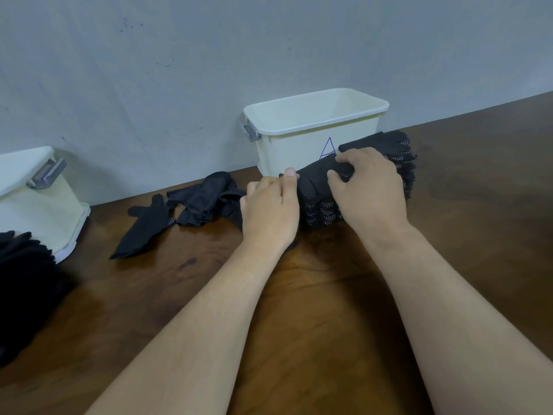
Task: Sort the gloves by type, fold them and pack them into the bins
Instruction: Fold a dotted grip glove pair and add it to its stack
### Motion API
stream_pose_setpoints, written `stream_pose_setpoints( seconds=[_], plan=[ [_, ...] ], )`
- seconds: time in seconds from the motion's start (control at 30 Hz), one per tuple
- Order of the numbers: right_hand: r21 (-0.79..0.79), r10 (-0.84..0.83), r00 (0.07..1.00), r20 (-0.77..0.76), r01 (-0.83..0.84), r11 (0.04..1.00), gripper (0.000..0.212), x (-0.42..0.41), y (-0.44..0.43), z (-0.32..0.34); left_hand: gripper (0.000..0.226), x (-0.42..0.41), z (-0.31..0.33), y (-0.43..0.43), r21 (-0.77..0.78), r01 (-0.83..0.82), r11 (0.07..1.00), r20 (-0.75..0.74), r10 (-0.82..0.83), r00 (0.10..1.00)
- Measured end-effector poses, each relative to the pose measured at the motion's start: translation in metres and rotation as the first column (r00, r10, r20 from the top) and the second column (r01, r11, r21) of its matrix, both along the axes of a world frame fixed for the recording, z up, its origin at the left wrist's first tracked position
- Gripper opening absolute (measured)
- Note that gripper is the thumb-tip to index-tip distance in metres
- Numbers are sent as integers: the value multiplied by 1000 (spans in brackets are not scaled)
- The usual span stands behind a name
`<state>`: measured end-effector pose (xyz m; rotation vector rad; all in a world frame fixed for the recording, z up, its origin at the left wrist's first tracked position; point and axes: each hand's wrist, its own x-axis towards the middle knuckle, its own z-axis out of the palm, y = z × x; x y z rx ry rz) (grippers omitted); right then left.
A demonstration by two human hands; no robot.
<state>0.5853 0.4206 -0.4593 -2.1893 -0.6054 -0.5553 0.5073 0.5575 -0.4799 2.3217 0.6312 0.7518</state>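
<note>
A stack of black gloves with white grip dots (317, 190) lies on the brown table in front of a cream bin (314, 115) marked with a triangle. My left hand (269, 211) grips the stack's left end, thumb on top. My right hand (368, 190) curls its fingers over the top of the stack, where it is bent over. The gloves' finger ends (401, 151) stick out to the right of my right hand. A small heap of loose black gloves (191, 208) lies to the left of my hands.
A second cream bin (39, 199) with a grey handle stands at the far left by the grey wall. Another pile of black gloves (24, 283) lies in front of it at the left edge. Bare wooden table (299, 295) stretches toward me.
</note>
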Motion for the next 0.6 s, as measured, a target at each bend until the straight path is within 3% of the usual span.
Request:
stream_pose_setpoints(
  seconds=[0.1,0.2,0.43,0.6],
  plan=[
    [-84,-44,998,49,48,995,30,1,-2,1,62,-2,-3,2,76,-54,996,15,53,998],
    [-61,-11,996,90,17,998,25,-1,-1,2,57,-11,-8,8,134,-86,987,31,83,996],
    [-93,260,939,226,-244,965,15,-19,17,-4,54,-78,-16,24,192,-65,979,-65,78,995],
    [-173,461,864,203,-432,885,16,-50,33,-9,60,-148,-17,47,221,-61,973,-185,104,977]
  ],
)
